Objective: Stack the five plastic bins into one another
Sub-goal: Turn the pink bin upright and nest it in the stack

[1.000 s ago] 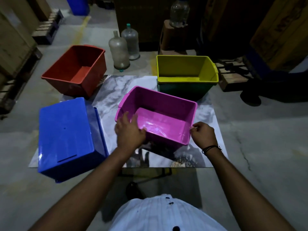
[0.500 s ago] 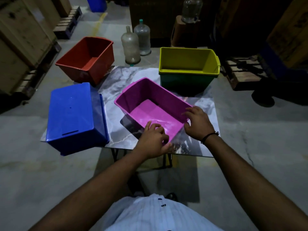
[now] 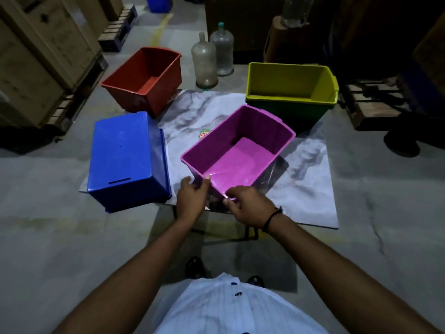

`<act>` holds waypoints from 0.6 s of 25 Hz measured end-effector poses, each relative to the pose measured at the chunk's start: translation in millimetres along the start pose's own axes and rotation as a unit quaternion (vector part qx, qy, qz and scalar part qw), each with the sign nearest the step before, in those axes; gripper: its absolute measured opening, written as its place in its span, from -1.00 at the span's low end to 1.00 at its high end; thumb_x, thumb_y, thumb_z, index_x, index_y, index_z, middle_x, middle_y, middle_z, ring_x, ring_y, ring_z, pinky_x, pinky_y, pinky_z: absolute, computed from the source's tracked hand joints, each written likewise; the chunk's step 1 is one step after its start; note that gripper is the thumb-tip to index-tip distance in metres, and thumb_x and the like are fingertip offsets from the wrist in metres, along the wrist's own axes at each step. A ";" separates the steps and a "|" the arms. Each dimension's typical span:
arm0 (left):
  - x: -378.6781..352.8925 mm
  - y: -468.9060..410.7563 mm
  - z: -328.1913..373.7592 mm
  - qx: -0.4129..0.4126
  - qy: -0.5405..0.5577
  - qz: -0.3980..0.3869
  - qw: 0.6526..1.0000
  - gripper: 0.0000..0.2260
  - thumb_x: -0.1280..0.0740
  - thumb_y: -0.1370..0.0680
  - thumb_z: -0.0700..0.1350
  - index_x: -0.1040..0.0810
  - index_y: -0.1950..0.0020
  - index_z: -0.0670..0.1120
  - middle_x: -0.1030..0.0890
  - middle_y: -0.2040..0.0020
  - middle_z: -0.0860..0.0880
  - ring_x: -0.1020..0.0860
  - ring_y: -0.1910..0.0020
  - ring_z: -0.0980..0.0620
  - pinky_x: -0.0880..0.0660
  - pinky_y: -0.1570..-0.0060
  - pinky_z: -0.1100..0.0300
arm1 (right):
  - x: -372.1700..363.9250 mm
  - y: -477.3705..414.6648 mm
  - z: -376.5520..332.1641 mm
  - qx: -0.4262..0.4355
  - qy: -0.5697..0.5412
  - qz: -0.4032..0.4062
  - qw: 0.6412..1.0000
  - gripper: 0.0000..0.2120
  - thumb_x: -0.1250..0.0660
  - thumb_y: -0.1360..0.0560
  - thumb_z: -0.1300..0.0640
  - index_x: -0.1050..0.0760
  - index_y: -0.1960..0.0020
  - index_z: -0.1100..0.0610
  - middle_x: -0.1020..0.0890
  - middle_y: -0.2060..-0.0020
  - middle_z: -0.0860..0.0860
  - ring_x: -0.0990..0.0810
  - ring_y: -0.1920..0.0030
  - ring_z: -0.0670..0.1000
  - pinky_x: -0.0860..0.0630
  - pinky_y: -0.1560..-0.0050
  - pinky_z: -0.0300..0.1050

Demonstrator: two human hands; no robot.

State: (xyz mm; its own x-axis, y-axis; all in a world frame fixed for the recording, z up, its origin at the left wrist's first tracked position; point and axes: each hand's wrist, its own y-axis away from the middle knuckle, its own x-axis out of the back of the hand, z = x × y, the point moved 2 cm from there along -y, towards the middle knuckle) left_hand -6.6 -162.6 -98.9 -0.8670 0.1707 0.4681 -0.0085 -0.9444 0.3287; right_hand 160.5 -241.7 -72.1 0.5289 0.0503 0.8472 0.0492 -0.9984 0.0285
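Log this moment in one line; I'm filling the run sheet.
both hands grip pink bin near corner | yellow bin nested in green bin | blue bin upside down | red bin loose

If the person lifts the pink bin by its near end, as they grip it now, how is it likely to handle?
The pink bin is empty and thin-walled, so probably light for its size. Its glossy plastic may be somewhat slippery. Both the left hand and the right hand hold one short end, so the far end would likely sag or swing; the walls may flex slightly.
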 end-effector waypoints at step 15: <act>45.7 -108.8 39.2 -0.069 -0.154 -0.042 0.985 -0.66 -0.16 -0.67 -0.05 -0.52 -0.39 -0.08 -0.65 -0.09 -0.12 -0.55 0.08 -0.11 -0.36 0.14 0.11 | 73.8 -49.5 83.7 -0.392 -0.192 0.288 0.852 -0.69 -0.41 -0.48 0.17 -0.54 -0.17 0.28 -0.63 0.07 0.15 -0.58 0.05 0.11 -0.43 0.03 -0.15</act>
State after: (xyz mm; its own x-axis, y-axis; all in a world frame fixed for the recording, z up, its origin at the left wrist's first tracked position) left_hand -25.7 -41.0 -81.1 -0.6689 0.3072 0.6769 -0.1608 -0.9488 0.2717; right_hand 268.0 -186.3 -55.4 0.5190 -0.5997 0.6091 -0.8143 -0.5636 0.1388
